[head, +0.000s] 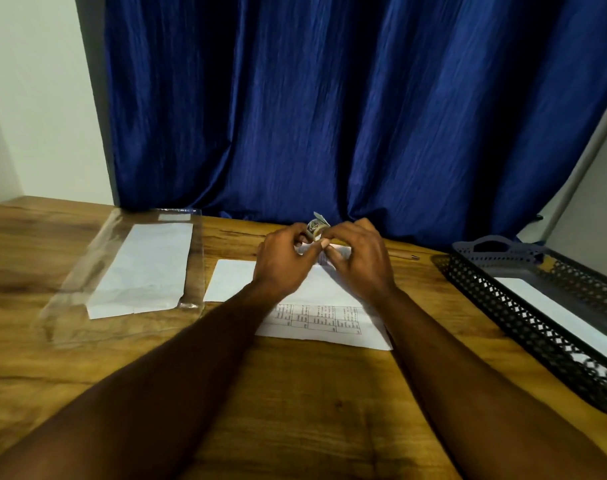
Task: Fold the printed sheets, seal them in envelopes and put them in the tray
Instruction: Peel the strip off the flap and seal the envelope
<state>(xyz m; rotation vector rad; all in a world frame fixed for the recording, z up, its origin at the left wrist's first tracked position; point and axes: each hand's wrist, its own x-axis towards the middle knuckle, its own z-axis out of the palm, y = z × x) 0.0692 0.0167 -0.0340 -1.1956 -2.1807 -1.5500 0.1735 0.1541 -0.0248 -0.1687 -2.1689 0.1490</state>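
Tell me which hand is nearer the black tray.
Right. The right hand is apart from the tray, on its left; the left hand lies even farther left. Both pinch a small roll.

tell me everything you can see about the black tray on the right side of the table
The tray is dark grey, plastic by the look, long and shallow. It has lattice-pierced walls and a raised handle with a cut-out at its far end. It sits flat on the wooden table at an angle, its right side cut off by the frame. One white envelope lies flat inside. Nothing else touches it.
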